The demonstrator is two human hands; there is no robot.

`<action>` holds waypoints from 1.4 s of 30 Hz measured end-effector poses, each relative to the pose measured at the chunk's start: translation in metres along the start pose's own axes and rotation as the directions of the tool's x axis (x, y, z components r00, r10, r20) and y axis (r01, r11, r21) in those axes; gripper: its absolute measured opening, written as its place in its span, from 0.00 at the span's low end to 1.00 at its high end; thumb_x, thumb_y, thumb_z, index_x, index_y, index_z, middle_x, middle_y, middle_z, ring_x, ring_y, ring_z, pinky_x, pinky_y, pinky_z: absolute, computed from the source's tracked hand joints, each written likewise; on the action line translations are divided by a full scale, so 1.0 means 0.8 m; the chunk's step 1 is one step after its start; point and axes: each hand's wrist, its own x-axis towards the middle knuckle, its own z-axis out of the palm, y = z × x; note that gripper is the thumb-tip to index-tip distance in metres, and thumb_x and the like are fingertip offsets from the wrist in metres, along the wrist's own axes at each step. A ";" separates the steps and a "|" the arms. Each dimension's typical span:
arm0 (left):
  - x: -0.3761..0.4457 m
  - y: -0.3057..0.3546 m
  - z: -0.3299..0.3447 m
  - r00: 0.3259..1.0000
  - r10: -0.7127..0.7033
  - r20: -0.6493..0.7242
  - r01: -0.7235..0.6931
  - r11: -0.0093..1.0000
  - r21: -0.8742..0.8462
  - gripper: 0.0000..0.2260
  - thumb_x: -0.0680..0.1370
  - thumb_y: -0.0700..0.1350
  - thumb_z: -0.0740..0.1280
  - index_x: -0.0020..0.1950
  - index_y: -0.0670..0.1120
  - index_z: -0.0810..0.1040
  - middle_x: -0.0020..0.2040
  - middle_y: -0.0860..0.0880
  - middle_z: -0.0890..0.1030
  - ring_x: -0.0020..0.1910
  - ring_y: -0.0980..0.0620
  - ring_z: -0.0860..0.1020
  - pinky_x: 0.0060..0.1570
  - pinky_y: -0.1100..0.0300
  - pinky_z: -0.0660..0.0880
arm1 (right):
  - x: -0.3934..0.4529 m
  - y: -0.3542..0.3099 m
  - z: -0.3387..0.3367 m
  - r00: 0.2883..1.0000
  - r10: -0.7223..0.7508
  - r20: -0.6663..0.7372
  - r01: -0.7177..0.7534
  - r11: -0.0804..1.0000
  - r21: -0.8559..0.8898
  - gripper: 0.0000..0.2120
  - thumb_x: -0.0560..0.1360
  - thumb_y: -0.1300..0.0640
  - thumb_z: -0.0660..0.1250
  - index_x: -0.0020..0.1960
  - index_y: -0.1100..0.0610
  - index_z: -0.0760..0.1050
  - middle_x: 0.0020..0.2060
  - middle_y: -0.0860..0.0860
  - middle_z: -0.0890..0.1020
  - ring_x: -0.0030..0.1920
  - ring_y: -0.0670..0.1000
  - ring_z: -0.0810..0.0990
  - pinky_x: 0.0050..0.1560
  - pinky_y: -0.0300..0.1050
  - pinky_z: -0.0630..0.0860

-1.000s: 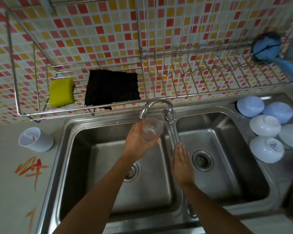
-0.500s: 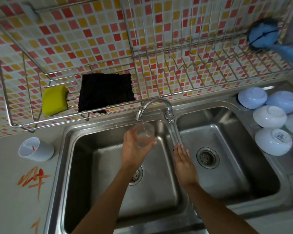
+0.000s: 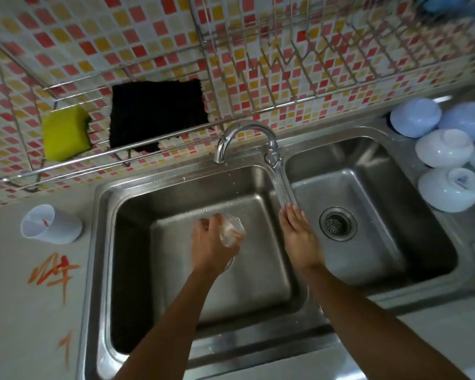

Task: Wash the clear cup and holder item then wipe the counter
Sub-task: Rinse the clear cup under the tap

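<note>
Two hands: left grip (image 3: 211, 242) grasping clear cup (image 3: 231, 232), now lowered from tap (image 3: 244, 135), shaking out; right grip (image 3: 299, 237) released; rinse apparently finished.

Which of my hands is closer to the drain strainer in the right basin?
Right. The right hand rests on the divider beside the right basin, just left of the drain strainer. The left hand, gripping the clear cup, is over the left basin, farther away.

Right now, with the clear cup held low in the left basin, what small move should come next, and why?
Probably set the clear cup aside and reach for the white holder. The left hand grips the cup tipped over the left basin, droplets around it, as if emptying it, while the holder stands unwashed on the counter.
</note>
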 end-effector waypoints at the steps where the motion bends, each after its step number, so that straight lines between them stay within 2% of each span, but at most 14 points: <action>1: -0.001 -0.003 0.002 1.000 -0.012 -0.017 0.012 1.000 0.025 0.34 0.62 0.57 0.79 0.63 0.51 0.71 0.56 0.44 0.73 0.54 0.45 0.74 0.49 0.59 0.69 | 0.000 0.001 0.002 1.000 -0.006 0.001 0.006 1.000 0.004 0.24 0.72 0.70 0.51 0.66 0.68 0.73 0.67 0.65 0.73 0.68 0.64 0.72 0.65 0.61 0.71; 4: -0.005 -0.013 0.013 0.995 0.013 -0.101 -0.002 0.994 0.107 0.34 0.61 0.57 0.78 0.62 0.45 0.72 0.54 0.42 0.76 0.51 0.42 0.75 0.50 0.53 0.72 | 0.000 0.002 0.002 1.000 -0.008 -0.008 0.008 1.000 0.025 0.25 0.73 0.69 0.50 0.65 0.66 0.74 0.67 0.65 0.73 0.68 0.63 0.72 0.65 0.61 0.72; 7: -0.009 -0.020 0.017 0.982 0.058 -0.182 -0.016 0.975 0.221 0.34 0.61 0.59 0.78 0.60 0.41 0.73 0.52 0.41 0.79 0.48 0.40 0.77 0.46 0.50 0.73 | 0.000 -0.001 -0.002 1.000 0.006 -0.018 -0.005 0.999 0.044 0.25 0.73 0.69 0.50 0.69 0.66 0.71 0.68 0.64 0.72 0.69 0.62 0.71 0.67 0.60 0.70; 11: -0.016 -0.030 0.012 0.966 0.141 -0.216 -0.031 0.894 0.446 0.32 0.66 0.63 0.73 0.61 0.43 0.74 0.51 0.44 0.80 0.49 0.41 0.76 0.45 0.49 0.71 | 0.001 -0.002 -0.002 1.000 0.020 -0.010 -0.019 0.998 0.054 0.27 0.72 0.73 0.65 0.70 0.68 0.67 0.68 0.64 0.72 0.69 0.61 0.71 0.68 0.58 0.70; 13: -0.018 -0.036 0.010 0.957 0.198 -0.212 -0.061 0.852 0.520 0.28 0.68 0.56 0.73 0.63 0.45 0.73 0.53 0.44 0.79 0.51 0.41 0.76 0.48 0.48 0.70 | 0.001 -0.001 0.000 1.000 0.019 -0.006 -0.019 0.999 0.045 0.27 0.71 0.72 0.69 0.70 0.68 0.68 0.68 0.63 0.72 0.69 0.60 0.72 0.68 0.57 0.70; 16: -0.019 -0.049 0.012 0.959 0.239 -0.154 -0.126 0.842 0.524 0.33 0.65 0.43 0.78 0.67 0.44 0.70 0.58 0.41 0.77 0.59 0.37 0.75 0.56 0.43 0.72 | 0.002 0.000 0.001 1.000 0.014 -0.004 -0.013 1.000 0.028 0.27 0.71 0.71 0.70 0.69 0.68 0.69 0.67 0.63 0.73 0.68 0.59 0.73 0.68 0.55 0.70; 18: -0.018 -0.056 0.012 0.966 0.236 -0.110 -0.147 0.844 0.516 0.37 0.63 0.39 0.78 0.69 0.43 0.67 0.60 0.38 0.76 0.61 0.34 0.73 0.59 0.42 0.72 | 0.001 0.000 0.002 1.000 0.014 -0.006 -0.014 1.000 0.023 0.28 0.71 0.71 0.70 0.69 0.68 0.69 0.67 0.63 0.73 0.68 0.59 0.73 0.68 0.55 0.70; 20: -0.016 -0.059 0.010 0.971 0.227 -0.080 -0.151 0.833 0.532 0.37 0.64 0.36 0.76 0.70 0.43 0.65 0.61 0.37 0.75 0.60 0.34 0.73 0.58 0.42 0.73 | 0.002 0.000 0.002 1.000 0.016 -0.011 -0.016 1.000 0.019 0.27 0.70 0.72 0.70 0.69 0.68 0.69 0.67 0.63 0.73 0.68 0.60 0.73 0.68 0.55 0.70; 24: -0.016 -0.065 0.005 0.976 0.217 -0.003 -0.174 0.790 0.588 0.39 0.65 0.40 0.75 0.73 0.43 0.63 0.64 0.37 0.72 0.62 0.36 0.71 0.61 0.43 0.71 | 0.000 0.000 0.002 1.000 0.019 -0.013 -0.019 1.000 0.006 0.26 0.72 0.71 0.69 0.69 0.68 0.69 0.67 0.63 0.73 0.69 0.59 0.72 0.69 0.54 0.70; 27: -0.017 -0.066 0.003 0.974 0.228 -0.003 -0.181 0.779 0.600 0.37 0.66 0.41 0.74 0.73 0.43 0.63 0.64 0.38 0.71 0.61 0.37 0.71 0.62 0.44 0.70 | 0.000 0.001 0.002 1.000 0.019 -0.008 -0.019 1.000 -0.001 0.27 0.72 0.70 0.69 0.70 0.68 0.68 0.68 0.63 0.72 0.70 0.59 0.71 0.70 0.53 0.67; 31: -0.019 -0.066 0.004 0.978 0.209 0.001 -0.165 0.771 0.616 0.36 0.64 0.37 0.73 0.70 0.45 0.63 0.63 0.38 0.73 0.58 0.38 0.73 0.57 0.45 0.73 | 0.001 0.000 0.001 0.999 0.019 -0.032 -0.019 1.000 0.018 0.26 0.72 0.71 0.69 0.69 0.69 0.70 0.67 0.63 0.73 0.69 0.60 0.72 0.69 0.55 0.68; 34: -0.022 -0.071 0.005 0.990 0.138 -0.006 -0.103 0.765 0.636 0.39 0.61 0.43 0.79 0.68 0.47 0.65 0.62 0.41 0.74 0.55 0.40 0.74 0.50 0.48 0.72 | 0.001 0.000 0.001 0.998 0.014 -0.054 -0.014 1.000 0.010 0.25 0.72 0.71 0.69 0.68 0.68 0.71 0.67 0.63 0.74 0.68 0.59 0.72 0.69 0.55 0.69; 36: -0.024 -0.075 0.007 0.990 0.144 0.007 -0.114 0.756 0.645 0.40 0.60 0.45 0.81 0.67 0.47 0.66 0.59 0.42 0.75 0.53 0.41 0.74 0.47 0.48 0.71 | 0.002 0.001 0.002 0.998 0.015 -0.062 -0.014 1.000 0.011 0.24 0.72 0.71 0.68 0.68 0.68 0.71 0.66 0.63 0.74 0.68 0.59 0.73 0.69 0.55 0.69; 42: -0.030 -0.091 0.005 0.985 0.173 -0.006 -0.132 0.776 0.617 0.37 0.63 0.49 0.80 0.67 0.48 0.67 0.58 0.43 0.75 0.53 0.42 0.73 0.49 0.48 0.71 | 0.002 0.002 0.005 0.996 0.013 -0.090 -0.012 1.000 0.017 0.24 0.72 0.71 0.68 0.67 0.68 0.71 0.66 0.62 0.75 0.68 0.59 0.73 0.68 0.54 0.70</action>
